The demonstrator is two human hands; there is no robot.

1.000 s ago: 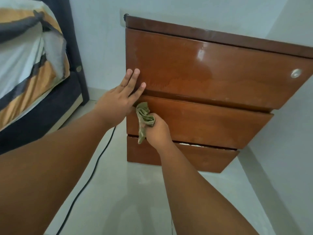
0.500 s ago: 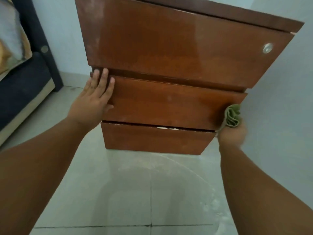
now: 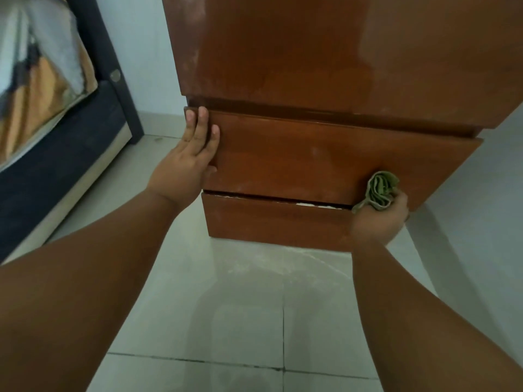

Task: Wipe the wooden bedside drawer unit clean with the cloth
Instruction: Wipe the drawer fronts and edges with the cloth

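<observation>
The wooden bedside drawer unit [image 3: 283,52] is standing on the pale tiled floor [image 3: 240,321], with a white wall [image 3: 147,52] behind it and a bed [image 3: 42,80] off to its left. It is a boxy piece with three flat, handle-less fronts stacked one above the other, all in a glossy reddish-brown varnish. The tall top drawer [image 3: 311,32] is catching the light, and cloudy, dusty smears are showing along its left side. A thin white strip is peeking through the gap above the bottom drawer [image 3: 268,219].

The person's left hand [image 3: 186,162] is lying flat against the upper left corner of the middle drawer [image 3: 297,157], fingers straight and close together, the tips reaching its top edge. It is gripping nothing, only bracing on the wood.

The right hand [image 3: 382,219] is curling tightly round the cloth [image 3: 380,190], an olive-green rag bunched into a crumpled, folded wad. It is pressing that wad against the lower right part of the middle drawer, just above the gap, with a short tail of fabric trailing out to the left.

In front of the unit the smooth tiles are carrying chalky grey streaks, and dark grout lines are crossing nearer the person's feet. The bed is showing a dark navy base and a soft cover striped in grey, white and orange, somewhat blurred.
</observation>
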